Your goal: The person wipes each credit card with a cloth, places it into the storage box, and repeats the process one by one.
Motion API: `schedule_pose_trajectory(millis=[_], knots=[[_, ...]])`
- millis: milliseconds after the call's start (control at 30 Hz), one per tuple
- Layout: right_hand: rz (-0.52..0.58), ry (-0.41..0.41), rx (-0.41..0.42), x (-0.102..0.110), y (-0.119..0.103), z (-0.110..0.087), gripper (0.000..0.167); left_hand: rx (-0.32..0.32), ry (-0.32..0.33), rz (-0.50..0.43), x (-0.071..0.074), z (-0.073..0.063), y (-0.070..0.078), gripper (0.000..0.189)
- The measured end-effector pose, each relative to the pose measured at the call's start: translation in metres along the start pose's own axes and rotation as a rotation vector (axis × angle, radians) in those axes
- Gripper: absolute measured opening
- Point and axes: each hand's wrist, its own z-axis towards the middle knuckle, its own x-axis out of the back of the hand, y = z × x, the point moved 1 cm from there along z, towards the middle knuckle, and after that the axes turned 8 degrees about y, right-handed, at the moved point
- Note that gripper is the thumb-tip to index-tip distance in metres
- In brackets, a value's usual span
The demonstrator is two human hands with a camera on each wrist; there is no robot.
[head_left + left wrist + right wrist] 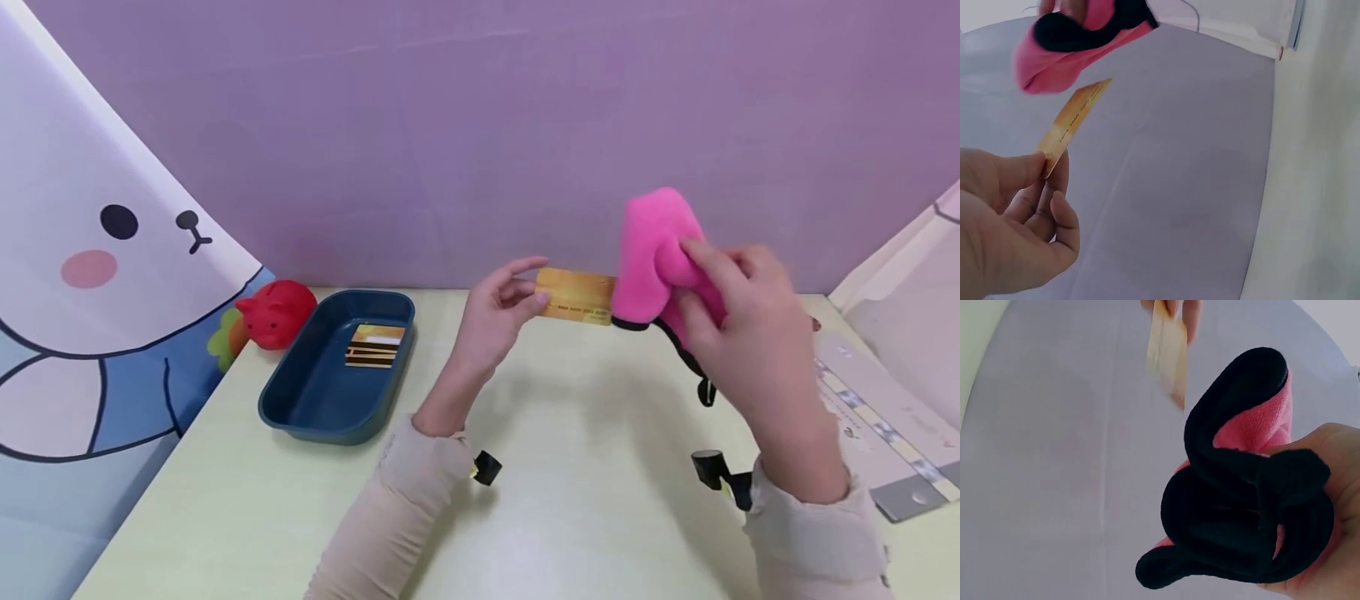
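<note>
Between thumb and fingers, my left hand (498,312) pinches a gold bank card (576,297) by one end, held up above the table. My right hand (750,325) grips a soft, bunched pink cloth item with black edging (660,250), whose exact kind I cannot tell. A small black tab hangs from its lower edge. From the head, the card's far end meets the pink cloth's side; in the left wrist view the card (1072,122) stands below the cloth (1054,62). Seen from the right wrist, the black edging (1197,434) folds into loops facing the camera.
A dark blue tray (273,406) on the table's left holds striped gold-and-black cards (375,346). Behind it sits a red piggy bank (277,312). At the right lies a flat grey case (892,417) with a patterned strip. A purple backdrop (480,150) rises behind the table.
</note>
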Motion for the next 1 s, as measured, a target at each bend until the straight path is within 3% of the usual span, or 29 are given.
schedule_pose_trajectory(millis=[133, 267, 400, 700, 1000], knots=[[0.042, 0.001, 0.110, -0.014, -0.017, -0.007, 0.040, 0.012, 0.022, 0.000, -0.007, -0.004, -0.001, 0.035], [0.051, -0.028, 0.220, -0.032, -0.031, -0.019, 0.039, -0.015, 0.025, 0.002, -0.012, -0.011, 0.000, 0.033], [0.055, -0.025, 0.258, -0.046, -0.037, -0.027, 0.036, -0.041, 0.029, -0.002, -0.012, -0.016, 0.003, 0.032], [-0.025, -0.097, 0.182, -0.050, -0.021, -0.027, 0.033, 0.044, -0.009, 0.059, -0.005, -0.007, 0.005, 0.029], [-0.113, -0.100, 0.048, -0.044, 0.010, -0.018, 0.033, 0.106, -0.013, 0.071, 0.020, 0.004, 0.002, 0.030]])
